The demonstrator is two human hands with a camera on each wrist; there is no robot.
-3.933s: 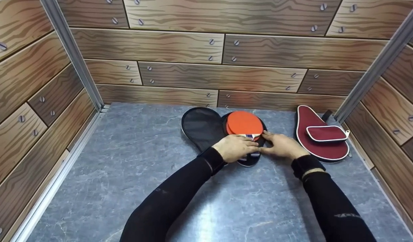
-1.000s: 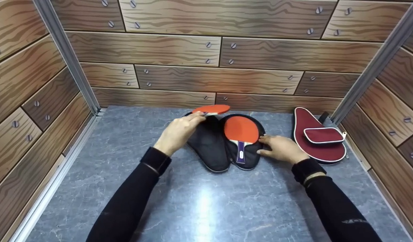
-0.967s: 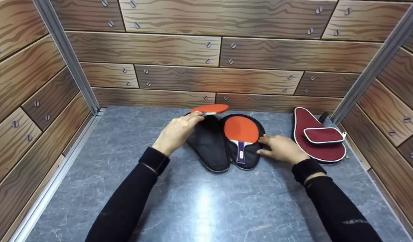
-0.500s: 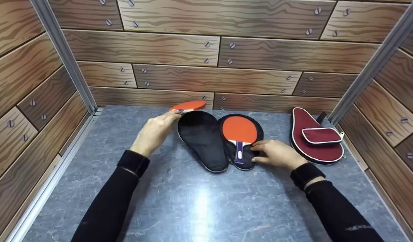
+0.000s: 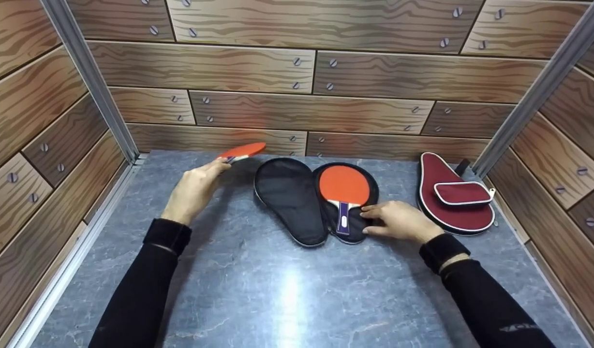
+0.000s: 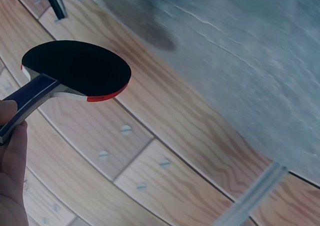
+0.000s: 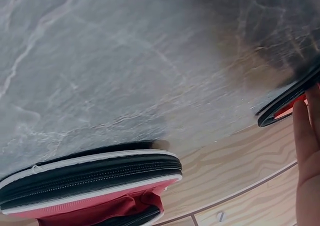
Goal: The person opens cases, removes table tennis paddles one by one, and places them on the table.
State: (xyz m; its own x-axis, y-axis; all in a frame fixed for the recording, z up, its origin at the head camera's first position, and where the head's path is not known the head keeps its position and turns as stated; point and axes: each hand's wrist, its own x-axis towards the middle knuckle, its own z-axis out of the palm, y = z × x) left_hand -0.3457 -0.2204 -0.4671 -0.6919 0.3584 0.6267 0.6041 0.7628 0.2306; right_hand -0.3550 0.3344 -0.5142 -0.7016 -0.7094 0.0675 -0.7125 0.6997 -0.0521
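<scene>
My left hand (image 5: 193, 191) grips a table tennis bat (image 5: 244, 151) by its blue handle, raised above the tabletop at the back left. Its orange-red face is up in the head view; the black face (image 6: 80, 68) shows in the left wrist view. A black bat case (image 5: 292, 200) lies unfolded in the middle. In its right half rests a second bat (image 5: 344, 186), orange-red face up, its purple handle towards me. My right hand (image 5: 396, 220) rests at the right edge of that half, fingertips on the case beside the handle.
A closed dark red bat case (image 5: 456, 205) with white piping and a small front pouch lies at the right, near the side wall. Wood-patterned walls (image 5: 258, 111) enclose the grey marbled tabletop (image 5: 258, 290) at the back and sides.
My left hand has lifted the upper bat off the other and carried it left, past the case. My right hand has slid slightly down the case's edge.
</scene>
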